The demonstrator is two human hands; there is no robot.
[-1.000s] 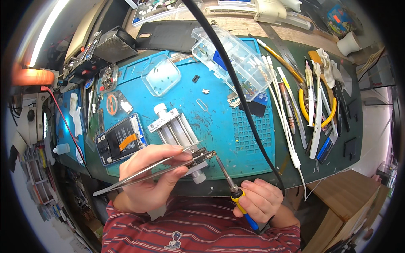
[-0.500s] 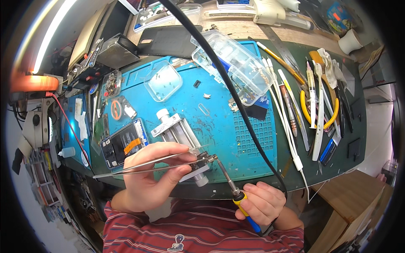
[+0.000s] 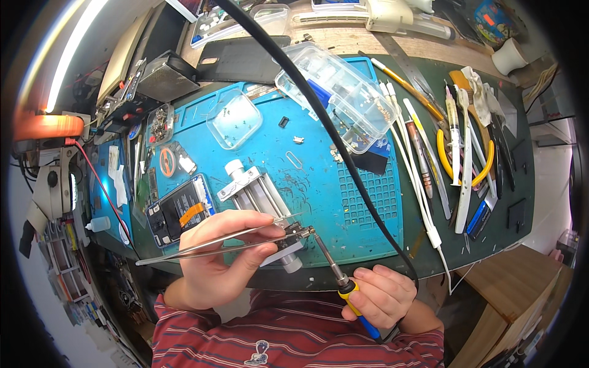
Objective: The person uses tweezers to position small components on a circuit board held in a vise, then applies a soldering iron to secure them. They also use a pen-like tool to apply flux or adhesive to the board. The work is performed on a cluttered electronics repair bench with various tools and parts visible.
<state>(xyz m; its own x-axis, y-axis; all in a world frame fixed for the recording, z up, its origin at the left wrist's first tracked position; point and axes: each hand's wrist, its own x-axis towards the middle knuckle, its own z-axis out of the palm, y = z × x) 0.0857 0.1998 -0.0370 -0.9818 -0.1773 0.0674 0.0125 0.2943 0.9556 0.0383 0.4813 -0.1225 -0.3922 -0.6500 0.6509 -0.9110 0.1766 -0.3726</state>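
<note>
Closed around a pair of metal tweezers (image 3: 211,243), my left hand (image 3: 224,260) is over the near edge of the blue mat. A small dark part with a metal end (image 3: 300,232) is by the tweezers and my fingertips; how it is gripped I cannot tell. My right hand (image 3: 383,297) grips a soldering iron (image 3: 348,288) by its yellow and blue handle. The iron's tip meets or nearly meets the part's metal end. Just beyond my left fingers a metal clamp holder (image 3: 251,190) lies on the mat, partly hidden by that hand.
A thick black cable (image 3: 334,116) crosses the view above the blue mat (image 3: 313,202). An opened phone (image 3: 181,211) lies at left. Further back are a clear tub (image 3: 233,119) of screws and a compartment box (image 3: 337,92). Pliers (image 3: 442,156) and several slim tools lie at right.
Both hands keep nearly the same pose. The iron's tip and the small part stay together, with only a slight shift of the whole view.
</note>
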